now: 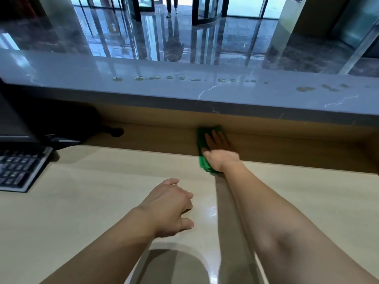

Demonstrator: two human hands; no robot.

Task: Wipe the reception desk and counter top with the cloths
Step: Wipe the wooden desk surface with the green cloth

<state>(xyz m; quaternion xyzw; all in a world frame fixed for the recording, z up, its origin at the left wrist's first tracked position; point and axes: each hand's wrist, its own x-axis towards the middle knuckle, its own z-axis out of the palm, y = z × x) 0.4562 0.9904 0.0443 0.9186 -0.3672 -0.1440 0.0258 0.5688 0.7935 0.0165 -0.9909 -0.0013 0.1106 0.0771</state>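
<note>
A folded green cloth (202, 140) lies flat on the pale wooden desk (102, 181), far back under the overhang of the grey stone counter top (184, 87). My right hand (218, 150) presses flat on the cloth with fingers spread, arm stretched forward. My left hand (172, 206) rests on the desk nearer to me, fingers loosely curled, holding nothing. Several water drops sit in a row on the counter top.
A black keyboard (20, 169) and a dark monitor (12, 117) with its stand occupy the desk's left side. Beyond the counter lies a glossy lobby floor, where a person's legs (171, 7) stand near glass doors.
</note>
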